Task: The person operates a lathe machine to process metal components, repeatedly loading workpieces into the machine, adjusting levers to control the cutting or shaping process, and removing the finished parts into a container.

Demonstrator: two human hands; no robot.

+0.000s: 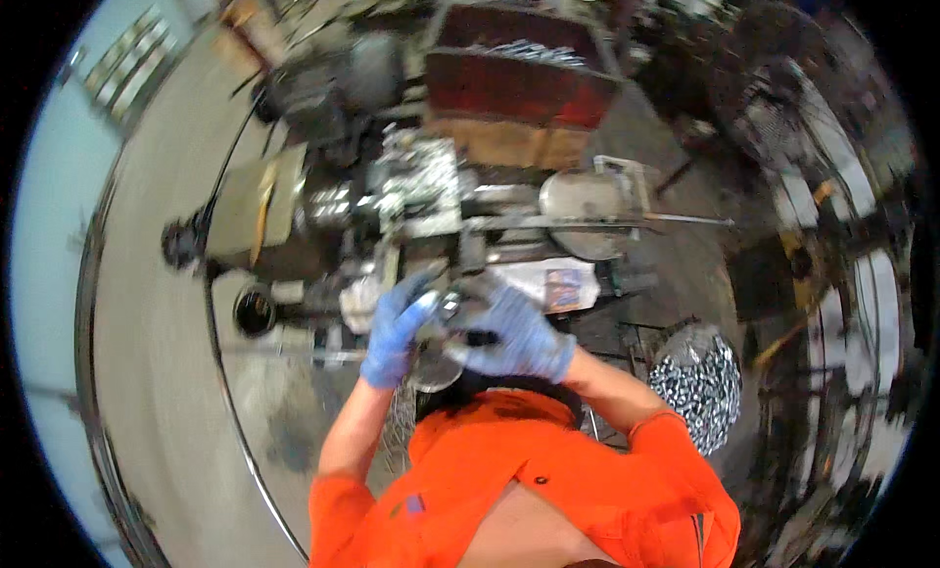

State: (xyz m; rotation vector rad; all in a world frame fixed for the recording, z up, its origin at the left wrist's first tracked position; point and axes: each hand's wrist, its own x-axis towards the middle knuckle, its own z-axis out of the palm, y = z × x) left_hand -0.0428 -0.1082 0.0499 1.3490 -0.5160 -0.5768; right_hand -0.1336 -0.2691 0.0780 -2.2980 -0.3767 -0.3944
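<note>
In front of my body, both hands wear blue gloves. My left hand [395, 325] is closed, its thumb and fingers on a small shiny round metal part [449, 305]. My right hand [521, 331] is close beside it on the right, thumb and fingers apart with a dark gap between them; nothing shows in its grasp, though blur softens the fingers. Just beyond the hands stands a lathe-like machine [279, 211], its middle carriage [421, 186] strewn with bright metal shavings. Below the metal part, a round greyish dish [434, 370] is partly covered by my hands.
A dark red bin [519, 83] holding metal pieces sits behind the machine. At right, a round container [695, 387] is heaped with small shiny parts. A round pale plate [586, 206] lies on the machine's right end, near a printed sheet [568, 286]. A fan [774, 113] stands far right.
</note>
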